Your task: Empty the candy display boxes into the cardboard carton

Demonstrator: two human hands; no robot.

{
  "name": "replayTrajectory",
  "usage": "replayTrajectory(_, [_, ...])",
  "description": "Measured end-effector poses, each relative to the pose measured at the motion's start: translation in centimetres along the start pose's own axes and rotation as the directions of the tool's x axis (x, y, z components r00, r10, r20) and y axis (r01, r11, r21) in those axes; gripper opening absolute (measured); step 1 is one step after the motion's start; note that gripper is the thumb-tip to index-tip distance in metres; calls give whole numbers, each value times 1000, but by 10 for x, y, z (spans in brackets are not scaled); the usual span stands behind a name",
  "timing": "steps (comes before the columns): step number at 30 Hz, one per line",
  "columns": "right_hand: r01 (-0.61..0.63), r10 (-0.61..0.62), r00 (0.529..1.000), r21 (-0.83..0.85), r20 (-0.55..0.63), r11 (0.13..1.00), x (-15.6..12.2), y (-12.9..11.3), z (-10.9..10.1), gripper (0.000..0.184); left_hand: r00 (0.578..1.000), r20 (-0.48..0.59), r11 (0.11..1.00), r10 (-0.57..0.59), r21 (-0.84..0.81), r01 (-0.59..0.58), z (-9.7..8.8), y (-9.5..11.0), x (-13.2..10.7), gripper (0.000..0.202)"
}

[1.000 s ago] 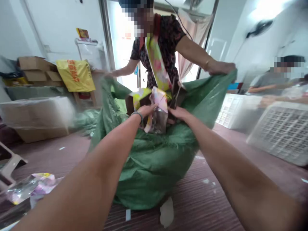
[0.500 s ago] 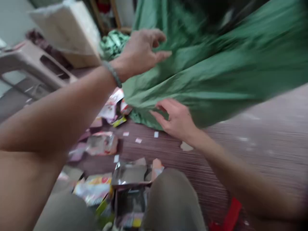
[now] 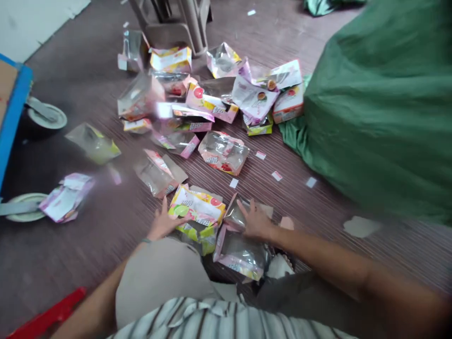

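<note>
Between my knees lies a small heap of opened packaging boxes. My left hand, fingers spread, reaches the left side of a yellow and white fruit-print box. On the other side my right hand has its fingers apart over a clear-windowed box. A pink-edged box with a clear window lies just below that hand. Whether the fingertips press on the boxes I cannot tell. A large green cloth sack stands at the right, away from both hands.
Several torn window boxes are strewn over the dark striped floor. Behind them stands a grey plastic stool. A blue-edged object is at the left, and a red object lies at the lower left.
Both hands have come away from the green sack and down to the boxes between my knees. My view has turned toward the left and down, showing more of the scattered boxes.
</note>
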State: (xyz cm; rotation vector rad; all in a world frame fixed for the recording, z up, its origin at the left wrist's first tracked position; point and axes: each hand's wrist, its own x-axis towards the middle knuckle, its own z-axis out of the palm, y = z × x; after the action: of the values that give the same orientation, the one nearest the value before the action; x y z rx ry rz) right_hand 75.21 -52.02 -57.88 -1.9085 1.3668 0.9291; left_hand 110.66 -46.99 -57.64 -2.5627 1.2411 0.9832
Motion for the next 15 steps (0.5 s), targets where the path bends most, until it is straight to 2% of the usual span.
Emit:
replayTrajectory(2, [-23,28,996,61,-81,998,0,-10,17,111,992,30,990,-124,-66,126,23,-11,3,138])
replayTrajectory(3, [-35,44,994,97,-99,995,1,-11,22,100,991,70,990,-112,-81,117,27,-12,9,129])
replayTrajectory(4, [-53,68,992,132,-109,990,2,-9,24,88,991,120,996,-54,-61,61,25,-11,18,117])
replayTrajectory(6, [-112,136,983,176,-127,978,7,4,14,62,972,206,991,110,46,-122,10,-5,37,88])
replayTrajectory(8, [-205,236,959,189,-159,960,8,27,-12,41,947,220,949,235,157,-272,-16,11,53,63])
replayTrajectory(11, [-334,372,905,198,-207,922,-8,70,-63,42,898,165,850,408,289,-440,-55,54,65,51])
replayTrajectory(12, [-343,378,901,181,-214,922,-18,81,-77,41,855,180,778,487,356,-518,-63,72,67,51])
replayTrajectory(13, [-331,356,908,143,-219,933,-29,88,-88,38,788,229,671,572,421,-610,-67,90,67,50])
replayTrajectory(15, [-276,278,934,40,-223,960,-52,87,-97,29,616,410,409,672,487,-771,-62,124,62,47])
